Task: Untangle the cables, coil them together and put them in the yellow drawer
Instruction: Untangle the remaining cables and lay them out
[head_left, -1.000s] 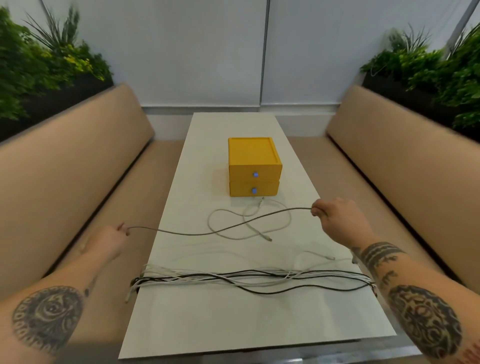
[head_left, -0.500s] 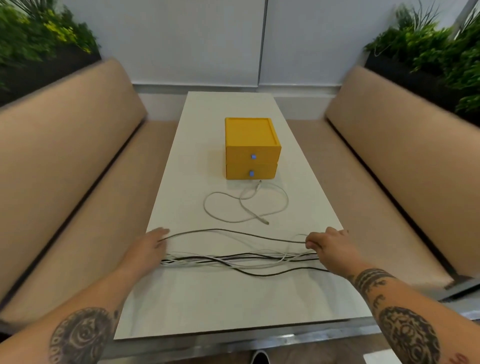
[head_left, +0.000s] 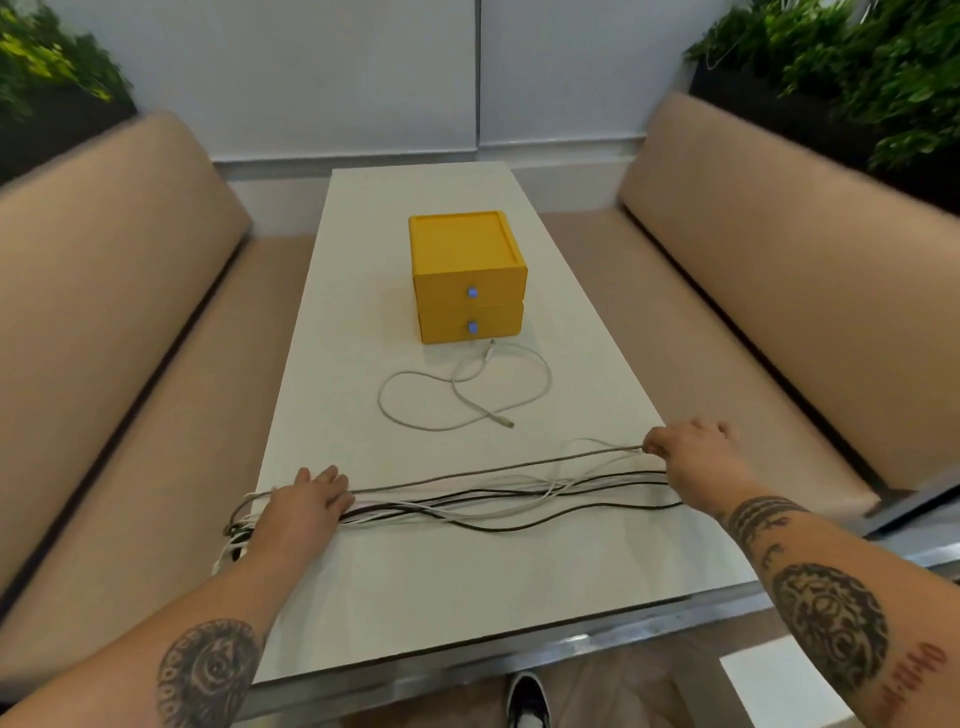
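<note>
A bundle of black, white and grey cables (head_left: 493, 501) lies stretched straight across the near part of the white table (head_left: 415, 582). My left hand (head_left: 306, 506) rests flat with straight fingers on the bundle's left end. My right hand (head_left: 693, 457) pinches the right end of a grey cable (head_left: 467, 474) that lies along the bundle's far side. A separate pale cable (head_left: 462, 395) lies in loose loops farther back. Behind it stands the yellow drawer unit (head_left: 467, 275), both drawers closed, each with a small blue knob.
Tan bench seats (head_left: 130, 291) run along both sides of the table, with planters of green plants (head_left: 857, 62) behind their backs. A shoe (head_left: 527, 701) shows on the floor below the table's near edge.
Both hands have lowered the grey cable from the air onto the table beside the bundle. My left hand has flattened onto the cables' left end.
</note>
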